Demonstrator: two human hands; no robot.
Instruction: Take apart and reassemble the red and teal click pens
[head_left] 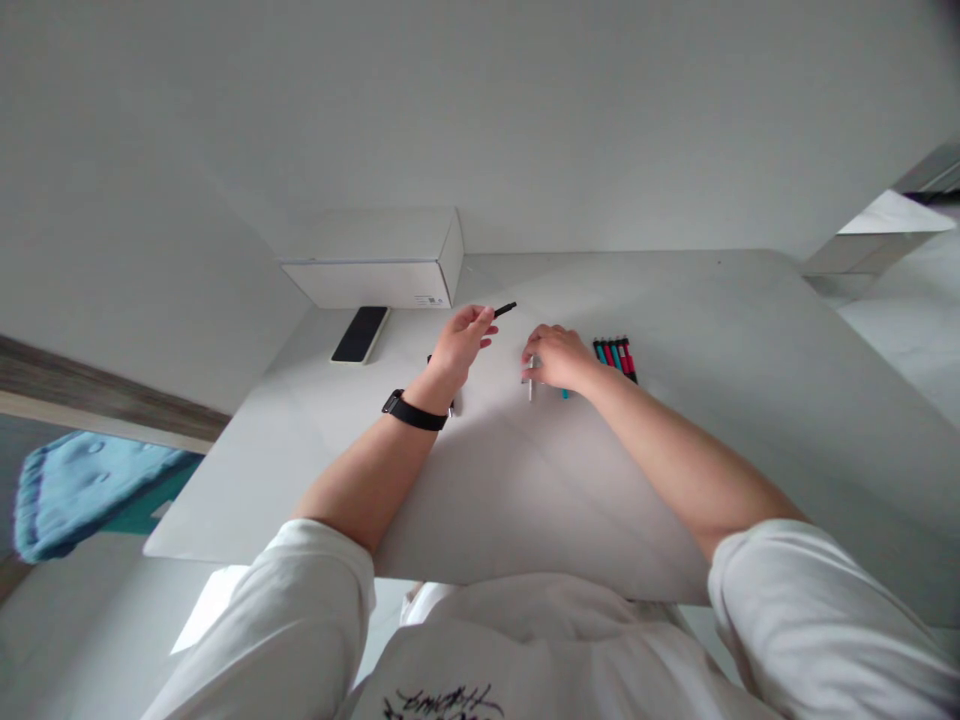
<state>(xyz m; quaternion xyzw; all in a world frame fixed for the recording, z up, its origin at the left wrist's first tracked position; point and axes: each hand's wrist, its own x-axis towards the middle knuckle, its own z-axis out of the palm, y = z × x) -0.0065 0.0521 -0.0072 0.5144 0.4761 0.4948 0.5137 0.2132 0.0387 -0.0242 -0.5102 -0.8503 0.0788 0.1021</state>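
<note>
My left hand (460,342) is closed in a pinch on a short black pen piece (506,309), which sticks out to the right beyond the fingertips. My right hand (556,356) is bent down to the tabletop, its fingers closed around a slim whitish pen part (532,386). Just under the right palm, a teal tip (565,393) peeks out, mostly hidden. Right of that hand lies a row of several pens (615,352) in black, teal and red, partly covered by the forearm. Beneath my left wrist are small dark and pale pieces (452,408), largely hidden.
The white table (712,330) stands against a grey wall. A white box (367,285) is at the back left, with a phone (361,335) lying in front of it. A black watch band (420,415) circles my left wrist. A blue cushion (97,485) is beyond the left edge.
</note>
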